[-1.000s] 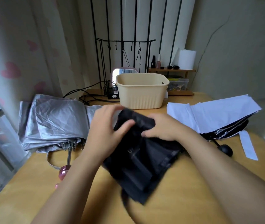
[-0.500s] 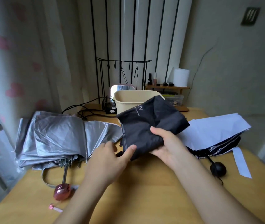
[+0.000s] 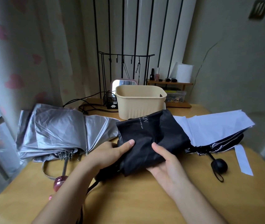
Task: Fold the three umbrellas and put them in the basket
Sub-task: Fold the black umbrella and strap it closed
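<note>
A black umbrella [image 3: 151, 135] with white "UV" lettering lies bunched at the table's middle, just in front of the beige basket [image 3: 140, 104]. My left hand [image 3: 109, 152] grips its near left side, thumb on top of the fabric. My right hand [image 3: 165, 160] holds its near right edge from below, thumb pressed on top. A silver umbrella [image 3: 54, 131] with a pink handle [image 3: 59, 183] lies collapsed but loose at the left. A white-and-black umbrella [image 3: 212, 130] with a round black handle [image 3: 219, 165] lies at the right.
Behind the basket stand a small mirror [image 3: 123, 82], black cables [image 3: 86, 105], a black wire rack [image 3: 125, 67] and a wooden shelf [image 3: 170, 84] with bottles and a paper roll. A curtain [image 3: 23, 54] hangs at the left. The wooden table [image 3: 136, 199] extends toward me.
The black umbrella was lifted from near me toward the basket, then lowered a little. My left hand moved onto its left side; my right hand kept its hold.
</note>
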